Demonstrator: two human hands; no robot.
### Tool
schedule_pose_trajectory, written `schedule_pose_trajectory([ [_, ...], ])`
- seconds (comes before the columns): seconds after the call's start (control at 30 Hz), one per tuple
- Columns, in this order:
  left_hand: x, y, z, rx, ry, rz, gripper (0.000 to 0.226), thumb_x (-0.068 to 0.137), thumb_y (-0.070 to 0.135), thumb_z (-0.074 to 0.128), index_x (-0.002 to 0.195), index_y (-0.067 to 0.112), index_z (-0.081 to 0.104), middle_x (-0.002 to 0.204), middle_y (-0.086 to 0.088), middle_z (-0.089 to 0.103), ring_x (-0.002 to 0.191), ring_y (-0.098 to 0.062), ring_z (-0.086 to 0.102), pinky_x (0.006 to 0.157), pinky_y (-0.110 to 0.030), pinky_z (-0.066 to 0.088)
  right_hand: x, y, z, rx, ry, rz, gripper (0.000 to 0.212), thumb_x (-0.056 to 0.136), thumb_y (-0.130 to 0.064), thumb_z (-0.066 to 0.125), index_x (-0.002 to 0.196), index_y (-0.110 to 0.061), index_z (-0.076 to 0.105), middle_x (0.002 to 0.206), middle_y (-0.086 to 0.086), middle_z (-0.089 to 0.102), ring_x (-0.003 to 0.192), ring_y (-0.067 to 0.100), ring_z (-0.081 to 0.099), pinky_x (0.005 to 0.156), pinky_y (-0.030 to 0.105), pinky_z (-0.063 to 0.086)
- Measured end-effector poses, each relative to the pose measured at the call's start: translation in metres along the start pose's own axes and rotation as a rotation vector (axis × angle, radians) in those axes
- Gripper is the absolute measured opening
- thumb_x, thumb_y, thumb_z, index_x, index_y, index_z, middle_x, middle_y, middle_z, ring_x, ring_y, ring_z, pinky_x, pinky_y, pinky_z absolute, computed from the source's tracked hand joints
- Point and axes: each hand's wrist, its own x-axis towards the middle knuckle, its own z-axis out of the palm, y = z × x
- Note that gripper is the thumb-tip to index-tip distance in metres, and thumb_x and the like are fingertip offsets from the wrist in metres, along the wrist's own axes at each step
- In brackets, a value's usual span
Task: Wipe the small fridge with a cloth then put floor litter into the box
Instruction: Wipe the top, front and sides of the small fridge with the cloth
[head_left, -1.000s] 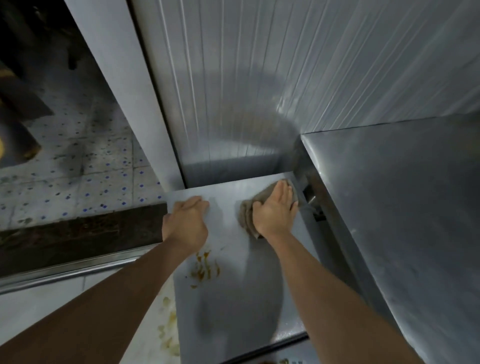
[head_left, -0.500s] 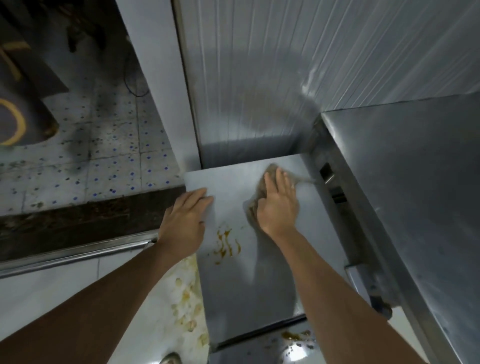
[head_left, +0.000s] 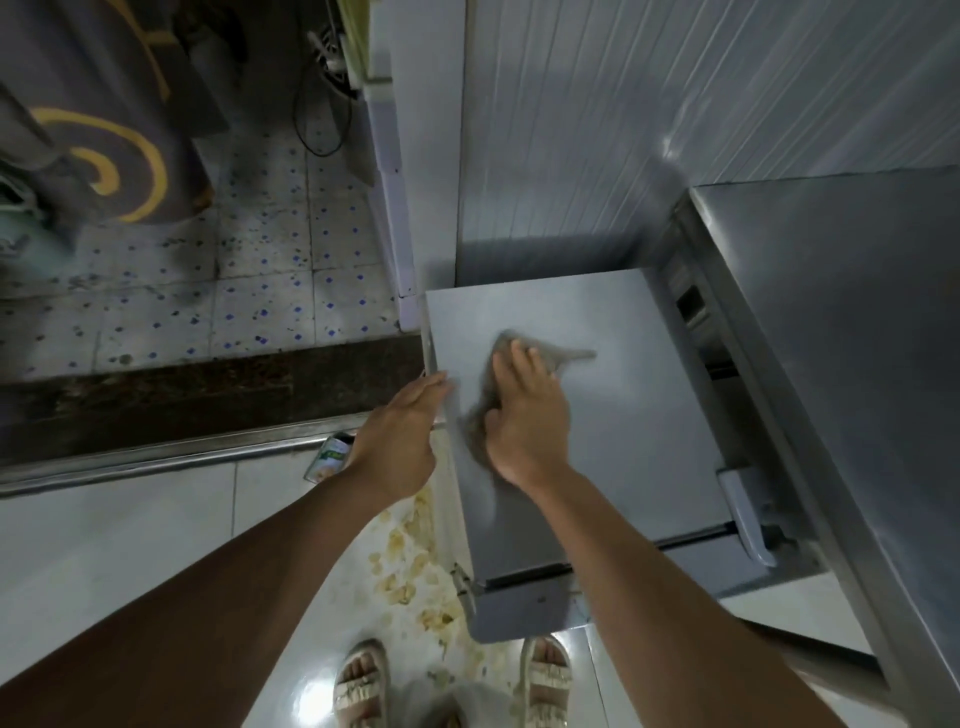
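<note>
The small grey fridge (head_left: 623, 426) stands below me against a ribbed wall, its flat top facing up. My right hand (head_left: 524, 421) presses a grey-brown cloth (head_left: 566, 353) flat onto the left half of that top. My left hand (head_left: 400, 436) rests at the fridge's left edge, fingers straight and touching the rim. Yellowish crumbs of litter (head_left: 410, 566) lie scattered on the white floor beside the fridge. A small printed packet (head_left: 330, 460) lies on the floor partly behind my left wrist.
A taller steel cabinet (head_left: 841, 364) stands close on the right. A metal threshold strip (head_left: 156, 462) and a dark sill cross the floor at left, with spotted tiles beyond. My sandalled feet (head_left: 363, 686) are at the bottom. A dark patterned mat (head_left: 104, 156) lies far left.
The view has pulled back and up. My right hand has drawn the cloth toward the fridge's left side, over the orange stain, which no longer shows. My left hand has shifted to the left edge.
</note>
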Motion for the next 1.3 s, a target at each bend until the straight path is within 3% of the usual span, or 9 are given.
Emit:
schedule_pose_trajectory([
  [0.17, -0.011, 0.008, 0.0, 0.0, -0.024, -0.069, 0.076, 0.079, -0.005, 0.048, 0.147, 0.018, 0.022, 0.148, -0.008, 0.035, 0.133, -0.026, 0.038, 0.106, -0.038, 0.037, -0.069, 0.002, -0.001, 0.036, -0.079, -0.249, 0.055, 0.083, -0.018, 0.046, 0.137, -0.011, 0.046, 0.149, 0.01, 0.035, 0.141, 0.03, 0.025, 0.115, 0.044, 0.022],
  [0.43, -0.029, 0.056, 0.028, 0.196, -0.125, 0.063, 0.062, 0.087, 0.006, 0.045, 0.145, 0.02, 0.028, 0.156, 0.005, 0.018, 0.144, -0.013, 0.011, 0.112, -0.043, 0.015, -0.108, 0.06, -0.028, -0.056, 0.022, 0.215, 0.061, 0.089, -0.023, 0.053, 0.145, -0.015, 0.032, 0.156, 0.009, 0.019, 0.144, 0.027, 0.014, 0.114, 0.042, 0.021],
  [0.6, -0.039, 0.081, 0.044, 0.244, -0.149, 0.135, 0.06, 0.087, 0.009, 0.046, 0.144, 0.022, 0.03, 0.156, 0.004, 0.018, 0.143, -0.013, 0.011, 0.111, -0.037, 0.017, -0.177, 0.047, -0.021, -0.002, 0.009, -0.012, 0.058, 0.075, -0.013, 0.065, 0.132, -0.008, 0.052, 0.142, 0.014, 0.045, 0.132, 0.035, 0.04, 0.103, 0.052, 0.037],
  [0.77, -0.046, 0.099, 0.06, 0.235, -0.152, 0.101, 0.058, 0.085, 0.007, 0.05, 0.139, 0.023, 0.036, 0.155, 0.0, 0.017, 0.143, -0.017, 0.011, 0.108, -0.043, 0.019, -0.187, 0.132, -0.056, -0.079, 0.065, 0.252, 0.073, 0.078, -0.014, 0.067, 0.143, -0.008, 0.035, 0.152, 0.012, 0.026, 0.142, 0.029, 0.02, 0.112, 0.053, 0.027],
  [0.9, -0.047, 0.099, 0.059, 0.247, -0.157, 0.1, 0.064, 0.082, 0.002, 0.054, 0.14, 0.021, 0.038, 0.156, 0.0, 0.017, 0.144, -0.02, 0.012, 0.108, -0.047, 0.025, -0.186, 0.101, -0.041, -0.016, 0.116, 0.363, 0.063, 0.08, -0.017, 0.062, 0.139, -0.006, 0.042, 0.148, 0.016, 0.035, 0.14, 0.033, 0.027, 0.108, 0.055, 0.031],
  [1.0, -0.045, 0.092, 0.051, 0.296, -0.179, 0.141, 0.068, 0.078, 0.001, 0.055, 0.141, 0.021, 0.038, 0.156, 0.0, 0.019, 0.143, -0.02, 0.016, 0.107, -0.044, 0.026, -0.193, 0.045, -0.015, 0.055, 0.11, 0.21, 0.061, 0.076, -0.026, 0.056, 0.134, -0.009, 0.049, 0.144, 0.013, 0.043, 0.134, 0.034, 0.037, 0.106, 0.055, 0.032],
  [1.1, -0.051, 0.08, 0.04, 0.311, -0.139, 0.102, 0.065, 0.077, 0.003, 0.06, 0.137, 0.018, 0.043, 0.153, -0.003, 0.025, 0.141, -0.022, 0.02, 0.104, -0.046, 0.028, -0.2, 0.034, -0.01, 0.061, 0.075, 0.033, 0.063, 0.075, -0.024, 0.067, 0.134, -0.011, 0.051, 0.143, 0.01, 0.044, 0.134, 0.031, 0.039, 0.103, 0.053, 0.038],
  [1.17, -0.057, 0.073, 0.035, 0.325, -0.117, 0.104, 0.061, 0.076, 0.005, 0.064, 0.134, 0.016, 0.047, 0.151, -0.004, 0.03, 0.139, -0.023, 0.025, 0.102, -0.05, 0.032, -0.201, 0.054, -0.021, 0.019, 0.06, -0.026, 0.055, 0.083, -0.027, 0.05, 0.134, -0.009, 0.05, 0.144, 0.012, 0.043, 0.135, 0.031, 0.036, 0.105, 0.051, 0.037],
  [1.3, -0.069, 0.061, 0.03, 0.3, -0.084, 0.1, 0.058, 0.075, 0.005, 0.065, 0.131, 0.015, 0.051, 0.149, -0.005, 0.035, 0.136, -0.024, 0.032, 0.101, -0.044, 0.035, -0.194, 0.071, -0.028, 0.035, 0.084, 0.231, 0.057, 0.086, -0.024, 0.036, 0.139, -0.006, 0.041, 0.149, 0.015, 0.033, 0.14, 0.034, 0.026, 0.108, 0.056, 0.031],
])
